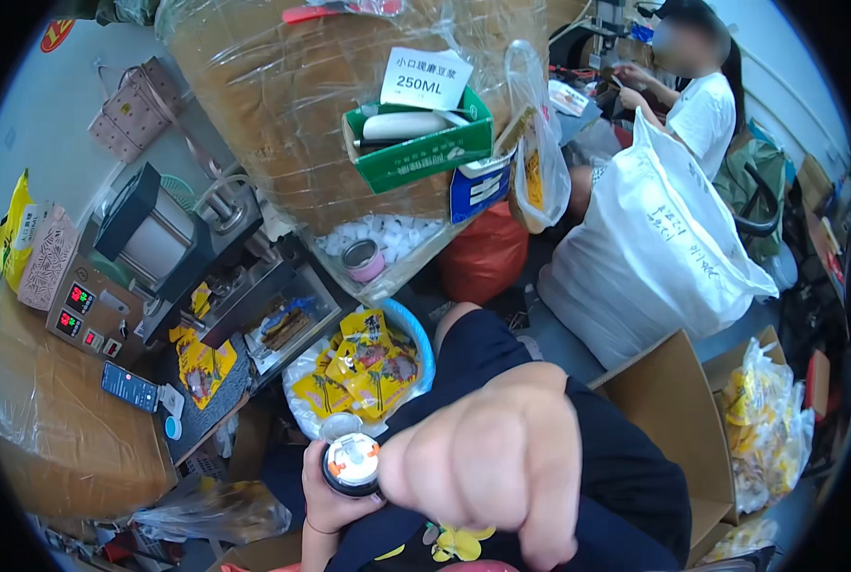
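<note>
Low in front of my lap, my left hand point(328, 496) is wrapped round a dark drink bottle point(353, 465). Its round lid hinges open at the back, showing a white inner top with orange clips. My right hand point(497, 453) is large and close, its fingers curled right beside the bottle's top. From this side the fingertips are hidden, so what they hold, if anything, does not show. Just beyond the bottle, a blue-rimmed basket point(423, 338) lined with clear plastic holds several yellow printed pouches point(363, 367).
At left stands a sealing machine point(163, 238) with digital displays, and a phone point(130, 386) lies beside it. Ahead is a wrapped carton point(273, 105) bearing a green box point(420, 153). A white sack point(645, 248) and open carton point(673, 400) stand right. A co-worker point(707, 114) sits far right.
</note>
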Demonstrator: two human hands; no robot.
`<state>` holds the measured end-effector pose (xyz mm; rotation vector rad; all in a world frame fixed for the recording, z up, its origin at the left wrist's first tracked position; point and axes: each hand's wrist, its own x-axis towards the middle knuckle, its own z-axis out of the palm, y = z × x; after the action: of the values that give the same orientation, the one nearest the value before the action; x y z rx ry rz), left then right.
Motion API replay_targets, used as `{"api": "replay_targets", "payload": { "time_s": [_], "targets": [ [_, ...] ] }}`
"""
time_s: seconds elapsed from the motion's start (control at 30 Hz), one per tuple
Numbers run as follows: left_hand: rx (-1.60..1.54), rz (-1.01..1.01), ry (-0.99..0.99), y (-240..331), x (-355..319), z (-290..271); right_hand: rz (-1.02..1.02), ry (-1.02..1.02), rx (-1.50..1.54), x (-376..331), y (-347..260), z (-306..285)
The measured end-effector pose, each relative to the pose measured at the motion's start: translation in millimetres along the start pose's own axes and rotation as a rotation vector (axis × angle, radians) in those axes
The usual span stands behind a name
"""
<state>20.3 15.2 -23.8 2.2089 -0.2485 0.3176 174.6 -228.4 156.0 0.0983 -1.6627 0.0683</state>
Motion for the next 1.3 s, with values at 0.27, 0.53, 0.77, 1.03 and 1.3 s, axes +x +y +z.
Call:
{"api": "replay_targets", "payload": {
  "time_s": [0.27,0.53,0.77,1.03,1.3],
  "targets": [
    [-0.266,-0.127,0.070,-13.1,-13.3,5.9,-0.123,-0.008,0.070,-18.1,-74.4,1.0],
    [-0.209,0.077,0.287,18.1,14.4,-36.3,0.551,-0.571,0.250,-36.4,-60.2,-20.9],
    [0.198,0.568,0.378,54.9,38.8,-74.1,0.722,-0.565,0.256,-75.9,-37.1,-23.4],
    [0.307,0.494,0.361,74.4,27.3,-96.6,0.927,-0.532,0.151,-82.2,-22.1,-19.0],
    [0.279,0.453,0.312,78.6,18.1,-94.3,1.049,-0.522,0.046,-94.2,-8.8,-28.0]
  ]
}}
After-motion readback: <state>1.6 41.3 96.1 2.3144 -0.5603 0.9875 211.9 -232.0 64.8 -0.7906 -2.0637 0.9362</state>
